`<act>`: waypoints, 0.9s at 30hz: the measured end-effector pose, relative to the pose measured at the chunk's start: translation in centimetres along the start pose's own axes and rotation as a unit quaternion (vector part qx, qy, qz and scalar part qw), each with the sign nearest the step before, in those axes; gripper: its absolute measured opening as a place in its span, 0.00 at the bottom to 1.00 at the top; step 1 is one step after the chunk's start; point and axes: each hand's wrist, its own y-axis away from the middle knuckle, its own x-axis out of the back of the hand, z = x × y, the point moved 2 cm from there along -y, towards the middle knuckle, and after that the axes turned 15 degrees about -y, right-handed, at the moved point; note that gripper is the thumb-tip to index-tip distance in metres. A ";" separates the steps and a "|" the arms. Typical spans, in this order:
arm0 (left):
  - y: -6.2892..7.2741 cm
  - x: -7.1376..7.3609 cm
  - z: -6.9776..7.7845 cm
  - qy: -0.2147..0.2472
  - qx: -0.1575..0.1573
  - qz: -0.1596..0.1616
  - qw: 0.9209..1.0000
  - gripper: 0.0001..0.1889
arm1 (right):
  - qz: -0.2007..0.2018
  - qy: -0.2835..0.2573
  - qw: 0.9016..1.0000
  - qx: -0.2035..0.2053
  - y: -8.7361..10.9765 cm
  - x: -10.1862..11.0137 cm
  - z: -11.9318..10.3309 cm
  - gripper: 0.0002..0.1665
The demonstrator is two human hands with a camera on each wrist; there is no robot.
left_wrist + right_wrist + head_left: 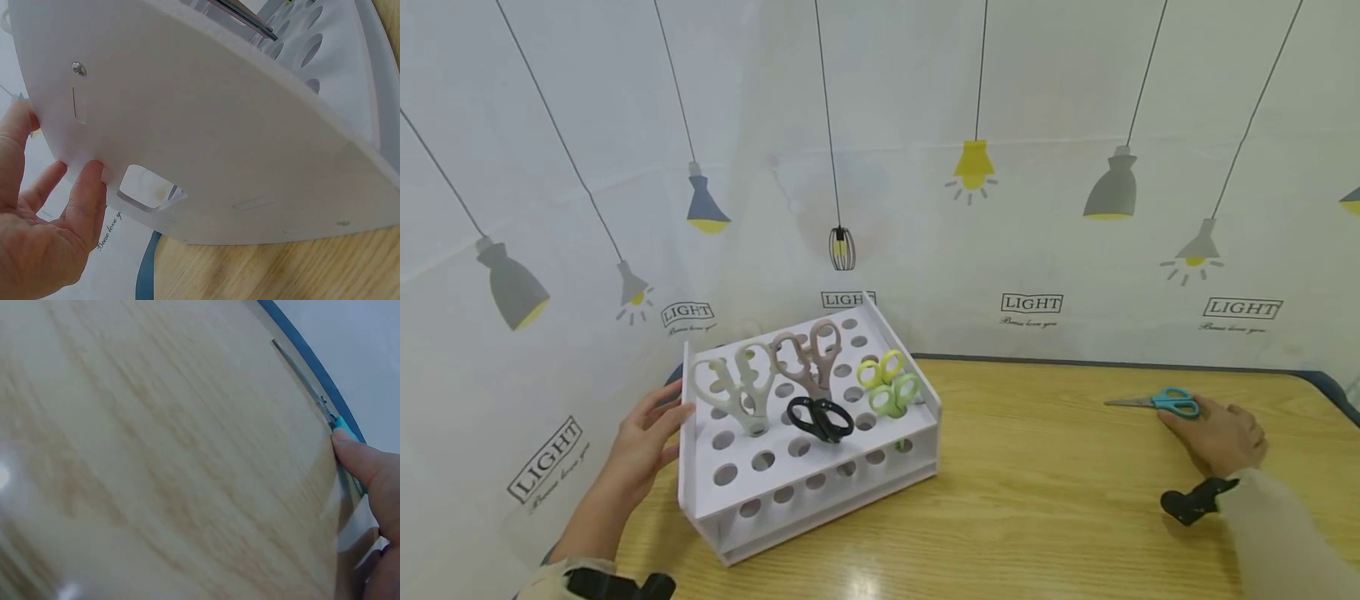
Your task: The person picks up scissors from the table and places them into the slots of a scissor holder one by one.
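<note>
A white rack [808,508] with rows of round holes stands on the left part of the table. Its side panel [206,125] fills much of the left wrist view. My left hand [638,446] touches that panel from outside with its fingertips. Far to the right, my right hand [1221,437] pinches the handle of blue scissors [1176,402], whose blades point left, low over the tabletop. In the right wrist view the thumb [359,456] presses on the handle; the other fingers are mostly hidden.
In the rack stand pale grey scissors [752,400], mauve scissors [816,379], black scissors [822,419], yellow scissors [880,369] and light green scissors [895,396], handles up. A wood-grain table [1037,500] ends in a dark blue edge before a lamp-printed curtain [910,275].
</note>
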 end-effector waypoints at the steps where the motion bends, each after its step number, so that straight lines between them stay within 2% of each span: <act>1: 0.0 0.0 0.0 0.001 0.000 0.000 1.000 0.32 | 0.005 -0.006 1.000 -0.002 0.1 -0.1 0.0 0.54; 11: 0.1 0.0 0.1 0.011 -0.003 0.002 1.000 0.30 | 0.051 0.007 0.999 -0.008 0.4 -0.3 0.1 0.46; 18: 0.0 -0.2 0.2 0.009 -0.007 0.000 1.000 0.30 | 0.074 0.022 0.997 -0.007 0.7 0.3 -0.1 0.45; 21: 0.0 -0.1 0.1 0.005 -0.004 -0.001 1.000 0.31 | 0.078 0.008 0.997 0.004 0.9 0.6 -0.4 0.44; 24: 0.0 0.0 0.1 -0.004 -0.002 -0.002 1.000 0.33 | 0.072 -0.035 0.997 0.017 1.0 0.9 -0.6 0.42; 27: 0.1 0.0 0.2 -0.014 -0.004 -0.004 1.000 0.34 | 0.076 -0.059 0.995 0.040 0.9 1.1 -0.9 0.37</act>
